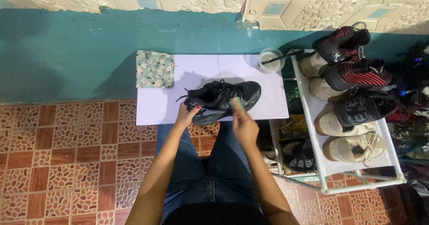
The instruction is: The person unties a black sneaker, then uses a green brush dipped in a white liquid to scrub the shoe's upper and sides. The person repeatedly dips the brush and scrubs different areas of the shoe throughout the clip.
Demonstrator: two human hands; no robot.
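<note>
A black sneaker (223, 97) with loose black laces lies on its side on a pale lilac board (272, 106) across my lap. My left hand (187, 113) grips the shoe's heel end at its near edge. My right hand (243, 124) is closed around a small light green brush (237, 103) whose tip rests on the shoe's side near the sole.
A folded floral cloth (155, 68) lies on the board's far left corner. A clear cup (271, 60) of cloudy liquid with a dark stick in it stands at the far right corner. A white shoe rack (357, 182) with several sneakers stands to my right. Patterned tile floor (67, 153) lies to my left.
</note>
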